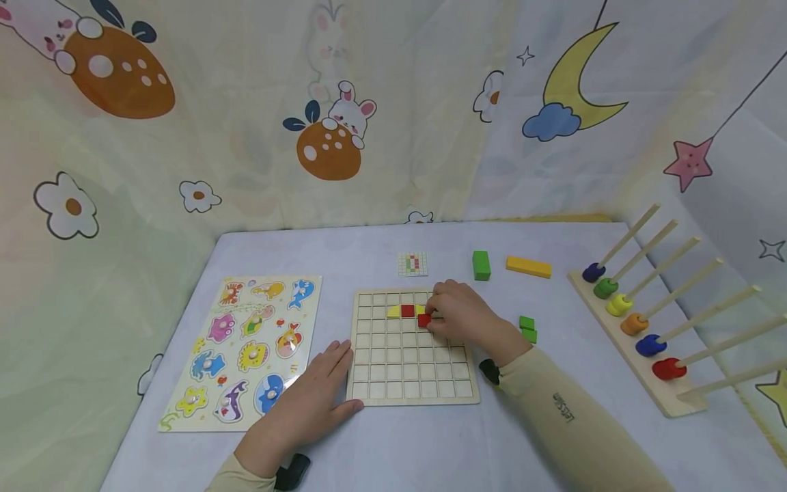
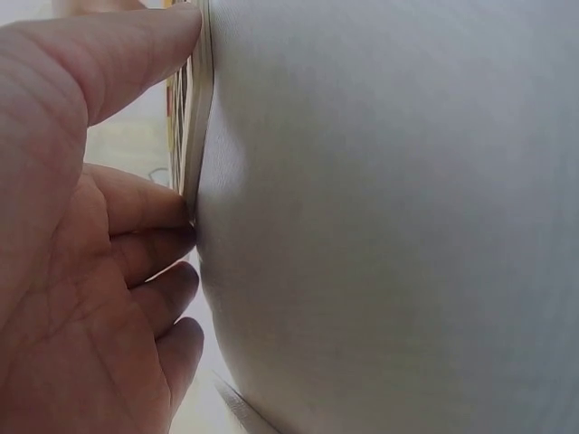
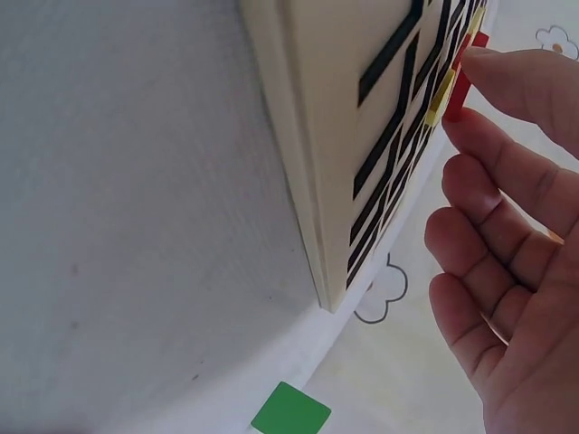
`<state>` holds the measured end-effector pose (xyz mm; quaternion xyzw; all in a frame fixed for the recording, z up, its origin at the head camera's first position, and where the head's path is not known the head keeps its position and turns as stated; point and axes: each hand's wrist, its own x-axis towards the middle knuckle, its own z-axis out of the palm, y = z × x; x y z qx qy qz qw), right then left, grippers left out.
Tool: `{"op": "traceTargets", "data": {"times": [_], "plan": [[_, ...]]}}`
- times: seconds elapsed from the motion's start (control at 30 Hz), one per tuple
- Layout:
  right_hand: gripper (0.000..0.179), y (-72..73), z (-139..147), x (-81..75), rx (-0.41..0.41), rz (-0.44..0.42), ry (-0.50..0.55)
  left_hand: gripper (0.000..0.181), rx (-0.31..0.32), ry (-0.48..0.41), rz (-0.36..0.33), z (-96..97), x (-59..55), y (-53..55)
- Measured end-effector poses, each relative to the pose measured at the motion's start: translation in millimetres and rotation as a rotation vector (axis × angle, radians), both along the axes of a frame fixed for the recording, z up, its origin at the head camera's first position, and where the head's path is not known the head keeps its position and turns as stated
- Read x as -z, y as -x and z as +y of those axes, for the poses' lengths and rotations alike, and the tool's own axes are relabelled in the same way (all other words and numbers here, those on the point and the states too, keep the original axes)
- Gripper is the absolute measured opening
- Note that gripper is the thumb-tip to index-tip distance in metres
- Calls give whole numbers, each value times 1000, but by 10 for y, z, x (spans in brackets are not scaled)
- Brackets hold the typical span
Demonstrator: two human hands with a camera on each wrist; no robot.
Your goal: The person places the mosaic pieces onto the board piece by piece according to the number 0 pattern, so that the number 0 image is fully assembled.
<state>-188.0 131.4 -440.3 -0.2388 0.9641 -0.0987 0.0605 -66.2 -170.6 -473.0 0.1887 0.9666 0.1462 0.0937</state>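
A square wooden grid board (image 1: 412,372) lies on the white table between both hands. My left hand (image 1: 310,389) rests at its left edge with fairly straight fingers, and in the left wrist view the thumb and fingers touch the board's side (image 2: 201,108). Over the board's upper right part, my right hand (image 1: 464,314) pinches a red tile (image 3: 460,90) between thumb and forefinger. Another red tile (image 1: 407,311) sits in the grid, with a yellow piece (image 1: 393,312) on its left. A second yellow piece (image 3: 441,98) shows beside the pinched tile, partly hidden by it.
Left is an animal knob puzzle (image 1: 246,314). Behind the board lie a small pattern card (image 1: 412,264), a green block (image 1: 481,265) and a yellow bar (image 1: 529,266). Small green blocks (image 1: 527,329) lie near my right wrist. A peg stand (image 1: 688,406) with coloured beads is far right.
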Motion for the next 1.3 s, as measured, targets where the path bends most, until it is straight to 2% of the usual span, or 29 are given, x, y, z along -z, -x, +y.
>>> {"op": "traceTargets", "data": {"times": [0.53,1.1,1.3], "plan": [[16,-21,4,52,-40,51,2,93,0,6,-1,6,-16,2],[16,-41,-9,50,-21,31,4,93,-4,2,-7,14,-29,-8],[19,-7,82,6,2,3,86,93,-6,2,-13,15,-36,-7]]}}
